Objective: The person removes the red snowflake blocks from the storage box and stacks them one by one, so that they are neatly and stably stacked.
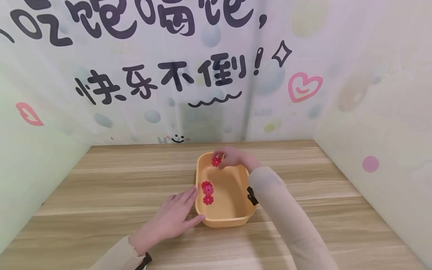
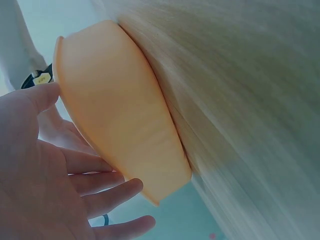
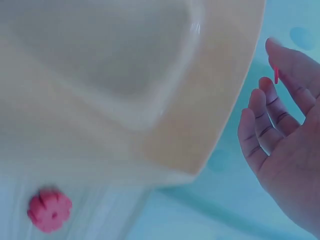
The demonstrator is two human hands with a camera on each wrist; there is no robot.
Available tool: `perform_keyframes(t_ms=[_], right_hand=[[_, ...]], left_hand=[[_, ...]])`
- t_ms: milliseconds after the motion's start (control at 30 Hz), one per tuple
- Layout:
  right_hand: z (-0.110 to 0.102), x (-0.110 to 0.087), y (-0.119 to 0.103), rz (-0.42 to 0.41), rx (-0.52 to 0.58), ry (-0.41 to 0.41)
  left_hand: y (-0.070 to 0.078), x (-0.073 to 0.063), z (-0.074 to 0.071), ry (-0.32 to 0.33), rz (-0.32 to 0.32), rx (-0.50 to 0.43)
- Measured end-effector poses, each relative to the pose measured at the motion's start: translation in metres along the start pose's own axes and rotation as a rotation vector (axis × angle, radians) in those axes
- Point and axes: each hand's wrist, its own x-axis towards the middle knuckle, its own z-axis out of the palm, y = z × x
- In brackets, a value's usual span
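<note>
A peach plastic basin (image 1: 227,191) stands on the wooden table. My left hand (image 1: 175,213) lies along its left side, fingers nearly straight, the fingers near the left rim and the thumb at the near left corner. My right hand (image 1: 230,156) is over the basin's far end and pinches a red notched plastic disc (image 1: 216,162), seen edge-on in the right wrist view. Several pink and red notched discs (image 1: 208,190) lie together at the basin's left side. In the right wrist view, a pink notched piece (image 3: 50,210) shows beyond the basin's edge.
The wood-grain table (image 1: 135,176) extends around the basin. A white curtain (image 1: 216,112) with printed writing hangs at the back, with pale walls at both sides. A black strap (image 1: 251,196) shows at the right wrist, and another (image 1: 144,261) at the left wrist.
</note>
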Motion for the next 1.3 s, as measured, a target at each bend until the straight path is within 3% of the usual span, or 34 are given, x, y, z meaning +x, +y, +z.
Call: perform_keyframes(t_ms=[133,433,867,1300], right_hand=[[-0.004,-0.009,0.003,-0.029,0.008,0.014],[-0.001,-0.026,0.022,-0.106,-0.086,0.061],[0.009,-0.053,0.05,-0.199,-0.001,0.187],[0.009,-0.086,0.079,-0.198,0.143,0.276]], left_hand=[[0.001,0.0,-0.002,-0.01,-0.006,-0.007],[0.001,0.0,-0.003,-0.007,0.0,-0.004],[0.001,-0.001,-0.004,0.018,0.023,-0.002],[0.0,-0.002,-0.001,0.02,0.021,-0.006]])
